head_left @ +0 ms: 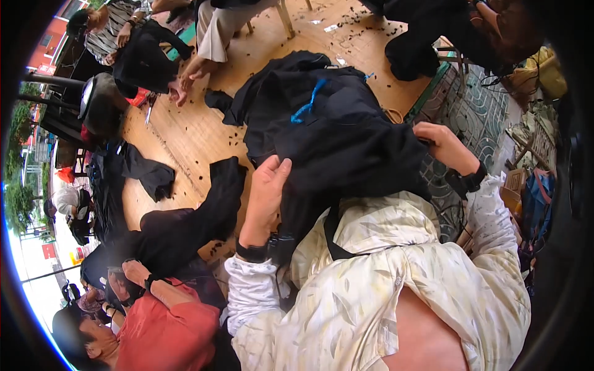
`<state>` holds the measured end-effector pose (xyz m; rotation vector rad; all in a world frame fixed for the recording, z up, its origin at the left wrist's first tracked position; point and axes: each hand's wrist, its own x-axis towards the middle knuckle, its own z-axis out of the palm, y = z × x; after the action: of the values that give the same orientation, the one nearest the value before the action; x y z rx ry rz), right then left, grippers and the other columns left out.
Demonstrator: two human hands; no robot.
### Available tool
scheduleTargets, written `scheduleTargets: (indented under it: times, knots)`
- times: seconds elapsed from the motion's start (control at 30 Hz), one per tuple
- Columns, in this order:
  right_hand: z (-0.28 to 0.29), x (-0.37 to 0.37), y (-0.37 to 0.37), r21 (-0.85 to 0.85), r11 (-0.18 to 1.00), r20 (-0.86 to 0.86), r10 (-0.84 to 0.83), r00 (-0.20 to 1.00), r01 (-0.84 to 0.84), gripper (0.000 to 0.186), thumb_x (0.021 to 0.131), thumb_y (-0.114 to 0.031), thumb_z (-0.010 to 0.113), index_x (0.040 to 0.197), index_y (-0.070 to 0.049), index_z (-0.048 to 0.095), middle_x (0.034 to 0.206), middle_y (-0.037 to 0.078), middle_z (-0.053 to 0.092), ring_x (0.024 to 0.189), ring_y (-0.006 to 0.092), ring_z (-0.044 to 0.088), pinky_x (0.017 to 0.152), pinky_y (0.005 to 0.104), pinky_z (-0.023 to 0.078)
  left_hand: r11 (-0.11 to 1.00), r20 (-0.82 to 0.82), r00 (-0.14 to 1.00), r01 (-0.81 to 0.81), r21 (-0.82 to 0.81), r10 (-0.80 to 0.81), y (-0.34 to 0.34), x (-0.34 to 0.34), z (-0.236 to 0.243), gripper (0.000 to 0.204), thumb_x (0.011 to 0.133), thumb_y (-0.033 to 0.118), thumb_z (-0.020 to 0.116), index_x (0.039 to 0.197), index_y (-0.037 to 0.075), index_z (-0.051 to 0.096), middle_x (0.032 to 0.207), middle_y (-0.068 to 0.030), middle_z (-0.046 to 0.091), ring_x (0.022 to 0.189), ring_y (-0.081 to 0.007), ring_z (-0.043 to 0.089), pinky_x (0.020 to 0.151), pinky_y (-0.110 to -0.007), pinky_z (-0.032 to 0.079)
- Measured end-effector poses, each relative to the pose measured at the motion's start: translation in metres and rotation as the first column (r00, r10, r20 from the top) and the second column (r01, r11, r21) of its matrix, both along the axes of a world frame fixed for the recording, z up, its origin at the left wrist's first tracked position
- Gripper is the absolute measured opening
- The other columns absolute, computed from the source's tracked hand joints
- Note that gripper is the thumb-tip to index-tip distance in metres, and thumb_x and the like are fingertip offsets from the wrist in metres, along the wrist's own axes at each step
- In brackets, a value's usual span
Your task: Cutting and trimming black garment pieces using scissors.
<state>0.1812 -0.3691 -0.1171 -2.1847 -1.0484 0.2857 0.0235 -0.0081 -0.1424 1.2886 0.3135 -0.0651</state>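
Observation:
A large black garment lies bunched over the table edge and my lap. What kind of garment it is, I cannot tell from the folds. My left hand pinches its near left part between thumb and fingers. At the opposite side, my right hand grips the garment's right edge, some of the fingers hidden by cloth. The fabric is stretched between both hands. A bright blue strip or cord lies on top of the black cloth, beyond my hands. Dark bands circle both my wrists.
The wooden table carries small dark scraps, more black cloth and scissors. A co-worker in red handles black fabric at lower left. Other people sit around the far side. Bags and a cardboard box stand at right.

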Motion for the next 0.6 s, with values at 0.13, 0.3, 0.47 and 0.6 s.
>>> scheduleTargets:
  times: [0.13, 0.3, 0.47, 0.6]
  knots:
    - [0.024, 0.006, -0.014, -0.02, 0.996, -0.221, -0.094, 0.971, 0.092, 0.033, 0.072, 0.015, 0.056, 0.101, 0.002, 0.065, 0.095, 0.009, 0.068, 0.091, 0.0202, 0.065, 0.08, 0.0297, 0.049, 0.999, -0.001, 0.999, -0.051, 0.018, 0.051, -0.007, 0.002, 0.002, 0.017, 0.098, 0.017, 0.055, 0.102, 0.002, 0.062, 0.097, 0.0043, 0.062, 0.087, -0.0038, 0.053, 0.084, -0.02, 0.041]
    - [0.091, -0.017, 0.039, 0.175, 0.969, 0.087, -0.194, 0.977, 0.177, 0.015, 0.078, 0.005, 0.066, 0.093, 0.001, 0.067, 0.09, 0.009, 0.068, 0.081, 0.0182, 0.066, 0.072, 0.0281, 0.051, 0.988, -0.029, 0.991, -0.134, -0.08, 0.133, -0.02, -0.001, 0.024, 0.014, 0.097, 0.012, 0.057, 0.083, 0.007, 0.056, 0.082, 0.0088, 0.05, 0.077, 0.0004, 0.043, 0.071, -0.018, 0.038]
    - [0.059, -0.046, 0.127, 0.191, 0.934, 0.227, 0.256, 0.94, -0.301, 0.016, 0.073, -0.006, 0.071, 0.084, -0.004, 0.06, 0.077, 0.005, 0.056, 0.067, 0.0253, 0.06, 0.056, 0.0348, 0.049, 0.99, 0.041, 0.993, -0.104, -0.095, 0.108, -0.017, -0.002, 0.025, 0.017, 0.097, 0.01, 0.057, 0.08, 0.009, 0.055, 0.08, 0.0083, 0.052, 0.075, -0.0005, 0.046, 0.07, -0.018, 0.039]
    - [0.015, -0.068, 0.122, -0.03, 0.934, 0.053, 0.358, 0.932, -0.356, 0.014, 0.073, -0.005, 0.068, 0.077, -0.003, 0.054, 0.076, 0.01, 0.05, 0.067, 0.0285, 0.06, 0.056, 0.0369, 0.048, 0.941, -0.046, 0.982, -0.187, -0.28, 0.182, -0.019, -0.004, 0.021, 0.011, 0.096, 0.013, 0.058, 0.088, 0.007, 0.06, 0.083, 0.0027, 0.061, 0.075, -0.0047, 0.054, 0.071, -0.021, 0.043]
